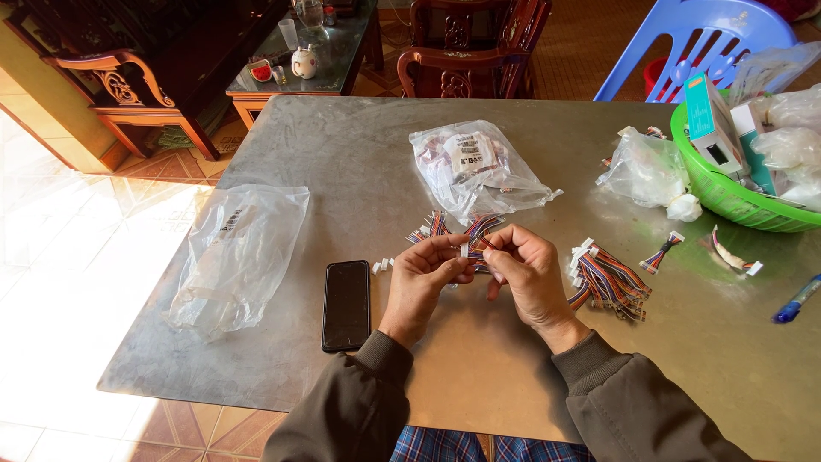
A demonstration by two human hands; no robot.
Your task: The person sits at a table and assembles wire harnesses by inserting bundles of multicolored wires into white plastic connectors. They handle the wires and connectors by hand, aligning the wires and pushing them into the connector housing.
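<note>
Pinching one small wire bundle (475, 245) between both hands, left hand (425, 275) and right hand (528, 274) are closing tight on it mid-frame, keeping it steady above the worktop (359, 154).

This looks like a living room in a home put to use for piecework; a dark carved wooden armchair (128, 85) and a glass-topped wooden side table (342, 64) carrying a small white ceramic teapot (304, 62) stand on a patterned tiled floor (162, 167); a blue plastic chair (684, 43) sits beyond a grey metal-topped work table (342, 145); on it lie heaps of short multicoloured wire harnesses (609, 282), clear plastic bags (235, 252) and a green plastic basket (727, 201) of packets.
</note>
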